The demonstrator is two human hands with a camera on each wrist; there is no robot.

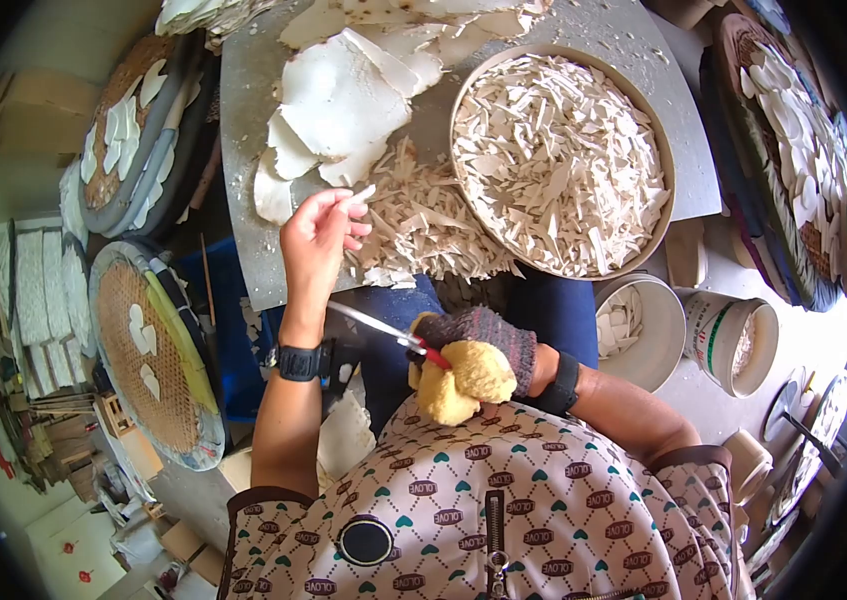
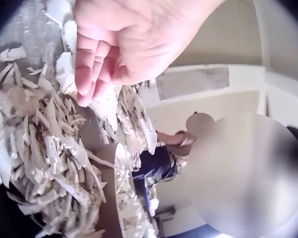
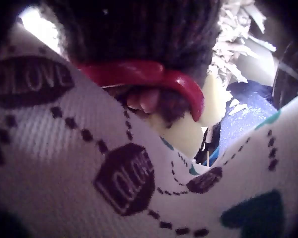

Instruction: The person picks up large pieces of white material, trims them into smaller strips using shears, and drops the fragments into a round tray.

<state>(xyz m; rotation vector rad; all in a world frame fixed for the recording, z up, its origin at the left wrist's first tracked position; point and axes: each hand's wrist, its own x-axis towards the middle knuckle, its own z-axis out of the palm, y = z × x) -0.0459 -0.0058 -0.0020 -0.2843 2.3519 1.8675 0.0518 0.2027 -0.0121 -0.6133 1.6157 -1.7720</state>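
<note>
Pinches white piece (image 1: pixel 361 193) in left hand (image 1: pixel 318 237) over near-left corner of table (image 1: pixel 265 262), grips shears (image 1: pixel 395 332) in gloved right hand (image 1: pixel 485 347) off near edge, apparently at snipping step, probably needing next to bring piece to blades (image 1: pixel 367 320)

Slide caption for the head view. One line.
Bare left hand pinching a white chip near a chip pile, gloved right hand holding red-handled scissors.

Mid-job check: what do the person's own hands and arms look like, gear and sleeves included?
The left hand is ungloved, with a boxy black wristband. The right hand wears a dark purplish-grey knitted glove, fuzzy yellow material around the fingers, and a black wrist strap. Short, pale printed sleeves have brown cuffs.
</note>
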